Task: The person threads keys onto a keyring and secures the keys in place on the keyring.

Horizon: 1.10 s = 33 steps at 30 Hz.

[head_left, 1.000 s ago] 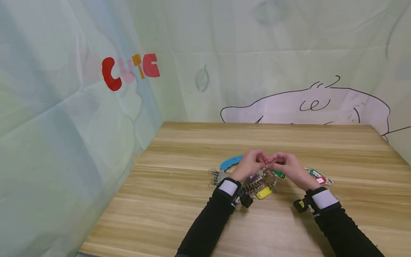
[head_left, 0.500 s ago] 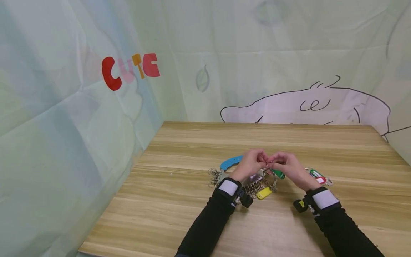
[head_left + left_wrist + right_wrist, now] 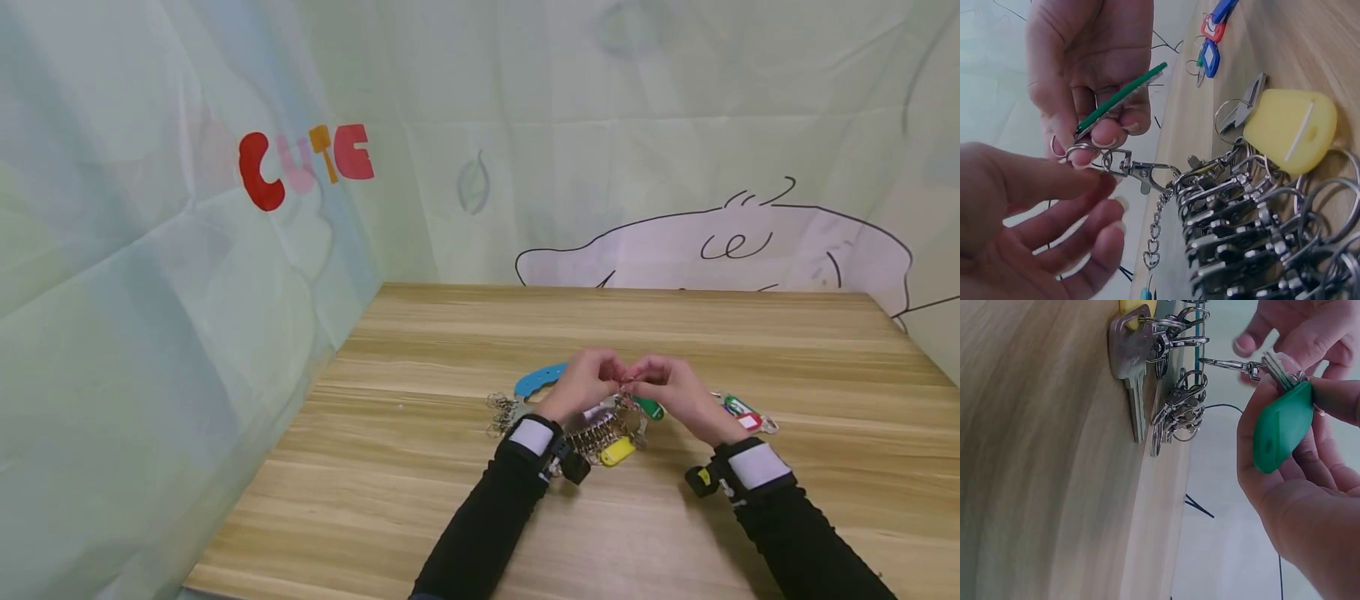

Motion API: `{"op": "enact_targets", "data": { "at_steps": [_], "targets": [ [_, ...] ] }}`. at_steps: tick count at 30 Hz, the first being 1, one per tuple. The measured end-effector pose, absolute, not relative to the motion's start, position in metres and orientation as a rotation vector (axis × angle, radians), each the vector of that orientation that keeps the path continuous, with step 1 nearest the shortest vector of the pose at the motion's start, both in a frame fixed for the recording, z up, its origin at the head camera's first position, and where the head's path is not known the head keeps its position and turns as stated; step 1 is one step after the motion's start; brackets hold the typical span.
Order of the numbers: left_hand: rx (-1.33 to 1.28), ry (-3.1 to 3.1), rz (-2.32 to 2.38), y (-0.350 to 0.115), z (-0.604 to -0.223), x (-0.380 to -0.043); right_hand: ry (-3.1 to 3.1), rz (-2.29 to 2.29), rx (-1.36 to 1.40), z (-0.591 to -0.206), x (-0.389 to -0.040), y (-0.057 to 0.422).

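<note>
In the head view, my left hand point(image 3: 585, 385) and right hand point(image 3: 675, 393) meet fingertip to fingertip above a bunch of metal clasps. The left thumb and fingers pinch a split ring point(image 3: 1085, 149) on the end of a swivel clasp point(image 3: 1142, 170), whose hook end reaches the row of clasps point(image 3: 1229, 231). My right hand holds a green key tag point(image 3: 1282, 428), thumb at its ring end. A silver key point(image 3: 1279, 370) lies beside that tag. Fingers partly hide where the rings meet.
A yellow key tag point(image 3: 1291, 131) with a key point(image 3: 1135, 381) lies beside the clasps on the wooden table point(image 3: 360, 500). Behind the left hand shows a blue curved strip point(image 3: 540, 381). More tags point(image 3: 742, 414) lie to the right. A printed cloth point(image 3: 420, 167) stands behind.
Both hands keep almost the same place, fingertips still together. Only slight shifts show in the fingers and in the green key tag under the right hand.
</note>
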<state>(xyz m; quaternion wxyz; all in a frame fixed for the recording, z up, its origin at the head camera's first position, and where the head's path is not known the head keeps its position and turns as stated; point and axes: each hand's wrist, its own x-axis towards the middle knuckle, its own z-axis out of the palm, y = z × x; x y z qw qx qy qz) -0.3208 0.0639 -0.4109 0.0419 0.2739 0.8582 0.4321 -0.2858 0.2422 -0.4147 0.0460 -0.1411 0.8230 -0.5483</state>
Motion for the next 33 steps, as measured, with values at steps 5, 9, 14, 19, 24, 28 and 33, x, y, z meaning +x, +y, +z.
{"op": "enact_targets", "data": {
  "at_steps": [5,9,14,19,24,28,33],
  "targets": [
    [0.844,2.607,1.325,0.0644,-0.4106,-0.3199,2.497,-1.684,-0.389,-0.4155,-0.2859,0.2435],
    [0.825,2.610,1.332,0.0641,-0.4116,-0.3188,2.495,-1.691,-0.393,-0.4147,-0.2834,0.2434],
    [0.798,2.607,1.341,0.0640,-0.4117,-0.3188,2.510,-1.682,-0.424,-0.4134,-0.2815,0.2417],
    [0.841,2.618,1.330,0.0639,-0.4116,-0.3191,2.503,-1.674,-0.404,-0.4139,-0.2830,0.2422],
    [0.858,2.640,1.320,0.0647,-0.4113,-0.3190,2.490,-1.702,-0.375,-0.4137,-0.2855,0.2431],
    [0.820,2.634,1.344,0.0651,-0.4119,-0.3193,2.486,-1.708,-0.394,-0.4125,-0.2849,0.2427],
    [0.793,2.591,1.384,0.0649,-0.4126,-0.3203,2.513,-1.682,-0.422,-0.4108,-0.2821,0.2419]
  ]
}}
